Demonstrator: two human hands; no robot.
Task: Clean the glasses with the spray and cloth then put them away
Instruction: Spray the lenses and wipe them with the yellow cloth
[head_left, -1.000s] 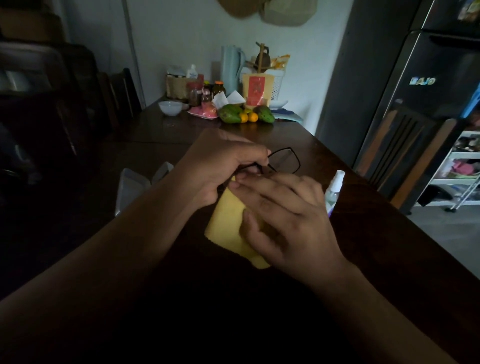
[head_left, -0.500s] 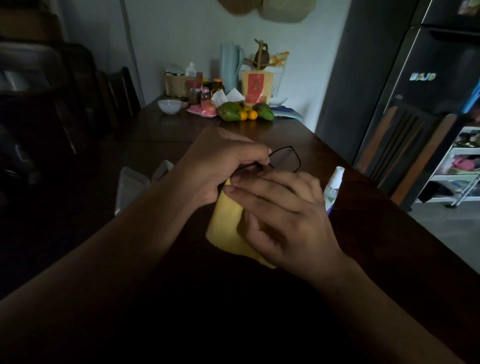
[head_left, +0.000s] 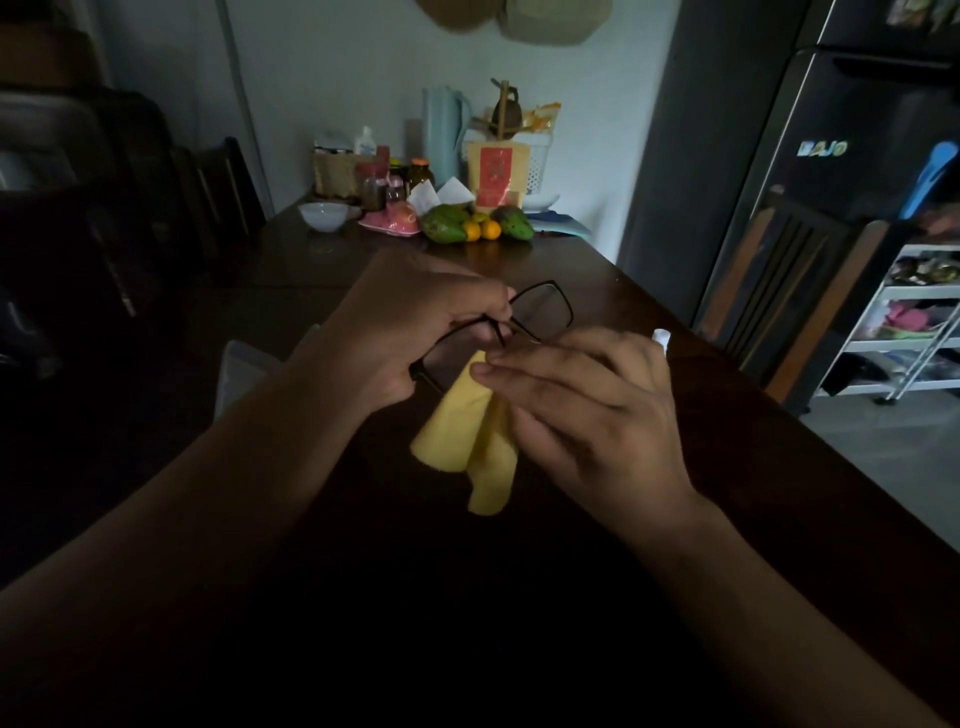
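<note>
My left hand (head_left: 410, 322) grips black-framed glasses (head_left: 543, 309) at the bridge and near rim, above the dark wooden table (head_left: 571, 597). One lens sticks out to the right of my fingers. My right hand (head_left: 587, 410) pinches a yellow cloth (head_left: 467, 441) just below the frame, and the cloth hangs down in loose folds. Only the white cap of the spray bottle (head_left: 661, 336) shows behind my right hand.
A pale open glasses case (head_left: 244, 369) lies left of my left forearm. At the table's far end stand a white bowl (head_left: 323, 214), jars, a jug and fruit (head_left: 475, 226). A wooden chair (head_left: 810, 291) and a dark fridge (head_left: 857, 156) are on the right.
The cloth has come off the lens and now hangs bunched from my right fingers. The left hand has lifted the glasses slightly, and the near rim now shows.
</note>
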